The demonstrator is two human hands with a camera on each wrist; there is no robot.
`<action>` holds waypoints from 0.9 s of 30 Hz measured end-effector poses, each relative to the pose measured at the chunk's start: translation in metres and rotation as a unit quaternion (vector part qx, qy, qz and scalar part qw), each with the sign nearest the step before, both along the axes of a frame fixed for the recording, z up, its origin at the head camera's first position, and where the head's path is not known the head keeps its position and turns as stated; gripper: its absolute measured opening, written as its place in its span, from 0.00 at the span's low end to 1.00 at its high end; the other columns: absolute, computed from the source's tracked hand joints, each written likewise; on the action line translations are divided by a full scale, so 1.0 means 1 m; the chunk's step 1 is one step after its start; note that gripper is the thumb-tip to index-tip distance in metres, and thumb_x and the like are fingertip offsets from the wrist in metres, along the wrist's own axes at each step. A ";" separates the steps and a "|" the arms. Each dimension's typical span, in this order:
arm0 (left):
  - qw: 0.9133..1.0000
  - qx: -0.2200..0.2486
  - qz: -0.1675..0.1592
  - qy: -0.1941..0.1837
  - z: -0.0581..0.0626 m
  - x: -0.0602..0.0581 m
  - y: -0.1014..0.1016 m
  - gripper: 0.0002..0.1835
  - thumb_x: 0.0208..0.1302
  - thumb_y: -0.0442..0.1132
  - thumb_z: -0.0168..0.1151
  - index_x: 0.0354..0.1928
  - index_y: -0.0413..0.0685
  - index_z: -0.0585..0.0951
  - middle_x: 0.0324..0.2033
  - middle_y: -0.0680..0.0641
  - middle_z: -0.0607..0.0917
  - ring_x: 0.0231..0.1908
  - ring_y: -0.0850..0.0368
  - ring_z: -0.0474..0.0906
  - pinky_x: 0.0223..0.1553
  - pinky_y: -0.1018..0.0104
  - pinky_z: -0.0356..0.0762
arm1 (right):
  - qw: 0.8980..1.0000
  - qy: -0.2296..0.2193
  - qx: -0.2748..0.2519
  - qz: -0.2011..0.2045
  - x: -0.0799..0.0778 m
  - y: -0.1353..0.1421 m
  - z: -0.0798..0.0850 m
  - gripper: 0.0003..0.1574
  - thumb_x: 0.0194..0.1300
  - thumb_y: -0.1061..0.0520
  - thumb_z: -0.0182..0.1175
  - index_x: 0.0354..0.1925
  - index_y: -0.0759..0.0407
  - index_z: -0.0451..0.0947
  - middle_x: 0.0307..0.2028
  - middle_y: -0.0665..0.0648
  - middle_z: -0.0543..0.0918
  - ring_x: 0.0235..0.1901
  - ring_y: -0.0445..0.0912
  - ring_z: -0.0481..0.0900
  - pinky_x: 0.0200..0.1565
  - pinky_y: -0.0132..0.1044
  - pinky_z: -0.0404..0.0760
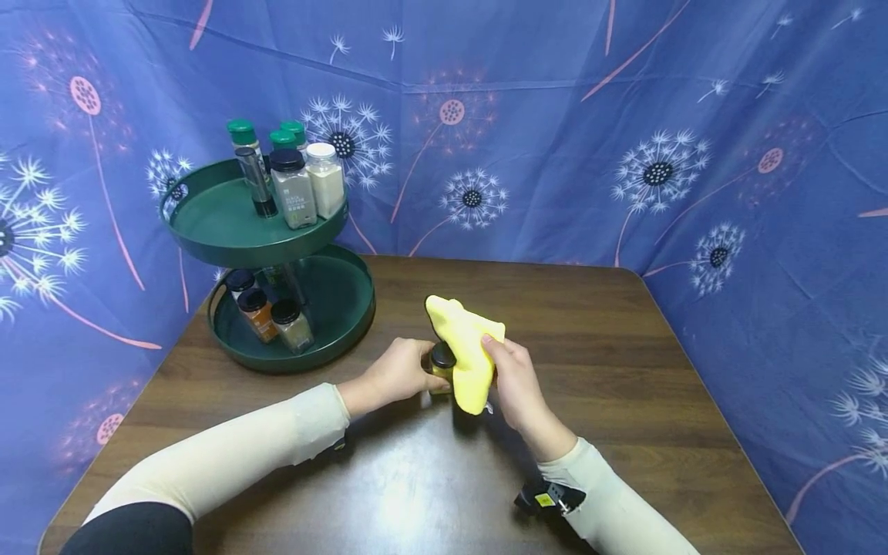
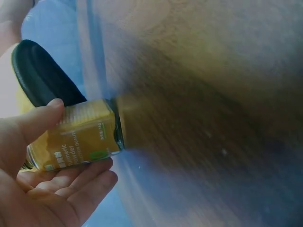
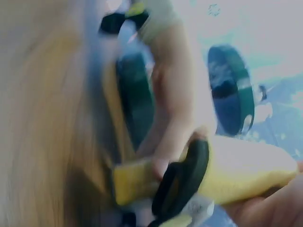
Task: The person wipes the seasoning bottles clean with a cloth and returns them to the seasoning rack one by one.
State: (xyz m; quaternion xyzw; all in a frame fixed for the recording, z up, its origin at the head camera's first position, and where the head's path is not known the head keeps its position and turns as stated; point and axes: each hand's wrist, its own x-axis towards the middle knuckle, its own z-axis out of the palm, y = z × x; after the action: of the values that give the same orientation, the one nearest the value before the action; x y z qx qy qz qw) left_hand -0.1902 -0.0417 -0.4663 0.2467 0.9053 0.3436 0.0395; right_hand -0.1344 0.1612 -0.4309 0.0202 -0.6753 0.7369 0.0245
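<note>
My left hand (image 1: 401,371) grips a small square jar (image 1: 442,368) with a black lid, close over the table in front of me. In the left wrist view, the jar's yellow label (image 2: 78,139) reads turmeric powder, and thumb and fingers hold it from opposite sides. My right hand (image 1: 515,381) pinches a bright yellow cloth (image 1: 466,348), thumb on top. A dark underside (image 2: 45,71) of this cloth shows against the jar in the left wrist view. The right wrist view is blurred, with the yellow cloth (image 3: 246,172) beside the jar (image 3: 135,182).
A two-tier green round rack (image 1: 291,362) stands at the table's back left. Several spice jars and bottles with green, black and white caps sit on its upper tray (image 1: 208,204); darker-lidded jars (image 1: 291,325) are below. Blue patterned fabric (image 1: 541,139) hangs behind the wooden table (image 1: 597,347).
</note>
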 end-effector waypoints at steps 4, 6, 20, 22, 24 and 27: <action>1.000 0.000 0.004 0.003 0.000 0.001 0.000 0.18 0.45 0.51 0.85 0.33 0.57 0.83 0.23 0.62 0.84 0.26 0.65 0.78 0.30 0.65 0.77 | 0.997 -0.030 -0.071 -0.012 0.002 -0.007 -0.004 0.25 0.77 0.53 0.50 0.51 0.77 0.77 0.35 0.55 0.85 0.35 0.45 0.84 0.39 0.38 0.84; 1.000 -0.001 0.003 0.005 0.000 0.001 0.001 0.18 0.45 0.50 0.85 0.33 0.56 0.84 0.23 0.61 0.84 0.26 0.65 0.78 0.31 0.65 0.77 | 0.996 -0.040 -0.083 -0.018 0.000 -0.008 -0.012 0.23 0.77 0.53 0.50 0.48 0.73 0.78 0.32 0.54 0.85 0.32 0.44 0.84 0.35 0.36 0.83; 1.000 -0.009 0.001 -0.001 0.001 0.000 0.003 0.20 0.46 0.52 0.84 0.36 0.57 0.84 0.26 0.62 0.85 0.28 0.66 0.79 0.33 0.66 0.78 | 0.988 -0.065 -0.137 -0.027 -0.015 -0.003 -0.001 0.19 0.75 0.54 0.50 0.48 0.70 0.76 0.35 0.54 0.85 0.35 0.43 0.84 0.39 0.36 0.82; 1.000 -0.007 0.002 -0.001 0.001 0.000 0.003 0.19 0.46 0.53 0.84 0.35 0.57 0.83 0.25 0.62 0.85 0.27 0.66 0.78 0.32 0.67 0.78 | 0.988 -0.056 -0.143 -0.024 -0.016 -0.003 0.004 0.21 0.74 0.53 0.50 0.48 0.71 0.76 0.36 0.55 0.85 0.36 0.44 0.84 0.39 0.36 0.83; 1.000 -0.005 0.001 0.001 0.000 0.001 0.002 0.19 0.46 0.53 0.84 0.35 0.58 0.83 0.25 0.63 0.85 0.26 0.67 0.78 0.32 0.68 0.78 | 0.988 -0.060 -0.142 -0.021 -0.017 -0.003 0.002 0.22 0.75 0.53 0.49 0.51 0.72 0.75 0.38 0.55 0.84 0.37 0.45 0.84 0.39 0.37 0.84; 1.000 -0.008 -0.002 0.010 -0.001 0.000 0.002 0.20 0.46 0.53 0.84 0.37 0.58 0.84 0.25 0.63 0.85 0.25 0.68 0.78 0.30 0.69 0.78 | 0.987 -0.091 -0.131 -0.031 -0.018 -0.005 -0.013 0.22 0.76 0.54 0.48 0.54 0.72 0.74 0.39 0.56 0.83 0.37 0.44 0.85 0.39 0.37 0.84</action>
State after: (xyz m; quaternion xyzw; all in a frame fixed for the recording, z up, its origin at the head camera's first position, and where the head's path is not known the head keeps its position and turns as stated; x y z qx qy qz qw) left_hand -0.1900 -0.0402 -0.4676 0.2510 0.9081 0.3336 0.0335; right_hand -0.1527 0.1567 -0.4442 -0.0716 -0.5727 0.8165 -0.0118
